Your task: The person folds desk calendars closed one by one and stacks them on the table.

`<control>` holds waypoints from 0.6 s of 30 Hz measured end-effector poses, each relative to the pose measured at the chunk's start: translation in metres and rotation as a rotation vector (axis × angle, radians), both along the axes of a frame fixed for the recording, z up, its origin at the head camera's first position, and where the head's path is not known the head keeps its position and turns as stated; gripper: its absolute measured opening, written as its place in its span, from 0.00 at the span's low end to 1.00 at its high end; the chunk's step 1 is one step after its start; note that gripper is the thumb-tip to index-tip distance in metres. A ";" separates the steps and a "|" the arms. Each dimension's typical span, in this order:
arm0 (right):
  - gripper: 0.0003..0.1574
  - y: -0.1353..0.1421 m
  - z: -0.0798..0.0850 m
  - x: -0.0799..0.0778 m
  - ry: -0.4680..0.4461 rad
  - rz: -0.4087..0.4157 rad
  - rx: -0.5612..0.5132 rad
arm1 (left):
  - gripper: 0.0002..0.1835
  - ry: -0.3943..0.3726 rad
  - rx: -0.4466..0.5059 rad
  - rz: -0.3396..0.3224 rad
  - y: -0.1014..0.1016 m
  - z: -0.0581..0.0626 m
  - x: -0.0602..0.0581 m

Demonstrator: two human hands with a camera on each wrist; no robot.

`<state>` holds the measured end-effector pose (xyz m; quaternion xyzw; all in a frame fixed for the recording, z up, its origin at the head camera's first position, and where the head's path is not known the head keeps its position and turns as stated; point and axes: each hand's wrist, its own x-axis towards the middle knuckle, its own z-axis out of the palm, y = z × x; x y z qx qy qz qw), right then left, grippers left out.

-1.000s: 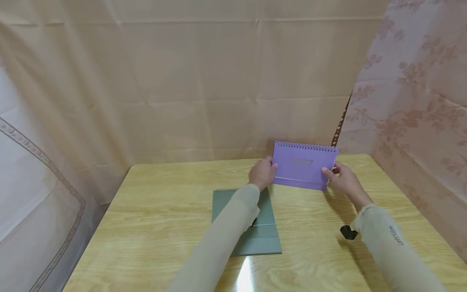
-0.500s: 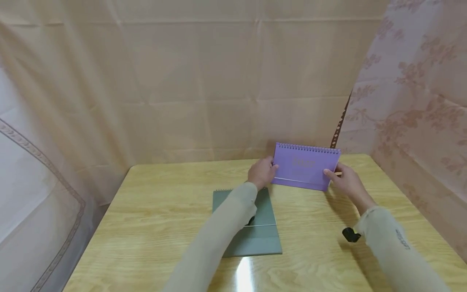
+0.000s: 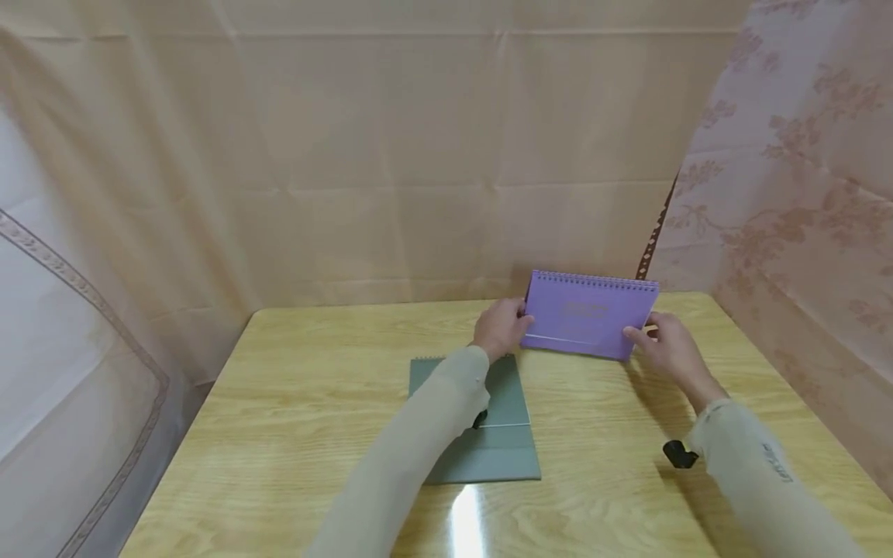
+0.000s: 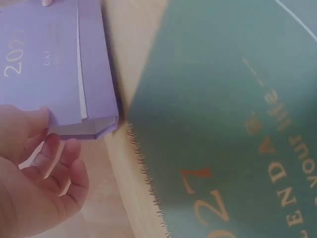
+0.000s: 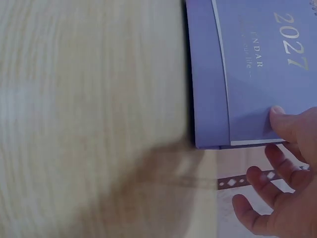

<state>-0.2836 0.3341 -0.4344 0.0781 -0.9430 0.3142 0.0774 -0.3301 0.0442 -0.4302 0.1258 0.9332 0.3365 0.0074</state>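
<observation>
A purple 2027 desk calendar (image 3: 584,316) stands propped up at the back right of the table, spiral binding along its top. My left hand (image 3: 501,328) grips its left edge, thumb on the front cover; the left wrist view shows the folded stand open at that side (image 4: 89,126). At the opposite edge, my right hand (image 3: 671,350) pinches the calendar between thumb and fingers, the other fingers loosely bent in the right wrist view. A green 2027 calendar (image 3: 488,453) lies flat under my left forearm, which covers part of it.
The wooden table (image 3: 314,403) reaches back to a beige curtain (image 3: 377,155). A pink floral curtain (image 3: 802,194) hangs along the right side, and a white cloth (image 3: 63,349) hangs at the left.
The purple calendar has shifted slightly to the right, with both hands keeping hold of its edges. The green calendar stays in place on the table.
</observation>
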 end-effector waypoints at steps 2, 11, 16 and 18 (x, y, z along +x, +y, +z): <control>0.27 0.002 0.005 0.000 0.019 -0.011 -0.002 | 0.10 0.013 0.050 -0.020 -0.001 0.001 -0.003; 0.26 -0.009 0.023 0.013 0.088 0.054 -0.047 | 0.11 0.030 0.159 -0.119 -0.036 0.026 0.011; 0.27 -0.020 0.033 0.017 0.070 0.090 -0.090 | 0.10 0.029 0.192 -0.135 -0.053 0.031 0.017; 0.27 -0.025 0.035 0.018 0.066 0.102 -0.098 | 0.10 0.024 0.192 -0.136 -0.059 0.032 0.020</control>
